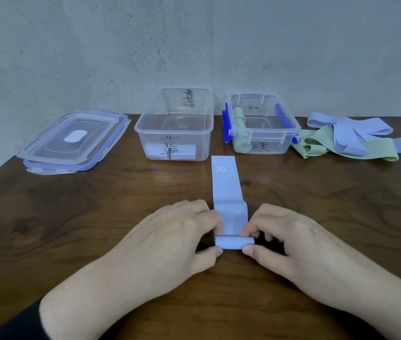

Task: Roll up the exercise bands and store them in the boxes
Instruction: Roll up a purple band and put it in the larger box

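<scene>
A lavender exercise band (226,187) marked "20 LB" lies flat on the wooden table (72,217), running away from me. Its near end is curled into a small roll (233,242). My left hand (170,239) pinches the roll's left end, and my right hand (290,244) pinches its right end. Behind stands a large clear box (143,133) with a rolled lavender band (170,151) inside. A smaller clear box (265,132) with blue clips holds two rolled green bands (240,119).
Two clear lids (72,141) are stacked at the back left. A loose pile of lavender and green bands (349,138) lies at the back right. A pale wall rises right behind the boxes. The table's left edge slants in at the far left.
</scene>
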Tool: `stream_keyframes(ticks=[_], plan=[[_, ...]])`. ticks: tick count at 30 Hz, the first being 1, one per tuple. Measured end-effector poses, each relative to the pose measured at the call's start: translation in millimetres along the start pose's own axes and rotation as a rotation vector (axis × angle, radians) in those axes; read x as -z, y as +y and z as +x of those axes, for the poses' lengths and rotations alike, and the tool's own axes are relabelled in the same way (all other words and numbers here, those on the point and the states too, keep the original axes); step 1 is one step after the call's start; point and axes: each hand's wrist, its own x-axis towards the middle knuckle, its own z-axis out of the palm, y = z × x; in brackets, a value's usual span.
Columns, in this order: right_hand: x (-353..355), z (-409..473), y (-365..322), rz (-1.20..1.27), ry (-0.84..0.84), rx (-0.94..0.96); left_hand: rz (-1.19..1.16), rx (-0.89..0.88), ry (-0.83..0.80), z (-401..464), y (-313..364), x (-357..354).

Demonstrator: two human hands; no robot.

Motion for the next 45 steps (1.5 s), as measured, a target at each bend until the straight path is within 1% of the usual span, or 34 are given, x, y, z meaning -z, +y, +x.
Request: stream_keyframes(ticks=[4, 11, 17, 24, 32, 45], plan=[[-1.4, 0.3, 2.5, 0.015, 0.014, -0.01, -0.004, -0.016, 0.012, 0.1, -0.9, -0.2], [-1.9, 0.6, 3.6, 0.0, 0.035, -0.003, -0.018, 0.005, 0.013, -0.8, 0.5, 0.5], [-0.9, -0.1, 2.1, 0.005, 0.03, 0.009, -0.011, 0.014, 0.0, 0.1, -0.2, -0.4], [-2.4, 1.2, 5.0, 0.012, 0.021, -0.023, -0.01, 0.006, 0.003, -1.5, 0.7, 1.6], [-0.8, -0.3, 3.2, 0.021, 0.024, -0.004, -0.018, 0.02, -0.009, 0.2, 0.5, 1.5], [-1.8, 0.4, 4.1, 0.025, 0.027, -0.005, -0.015, 0.022, 0.018, -0.7, 1.1, 1.4]])
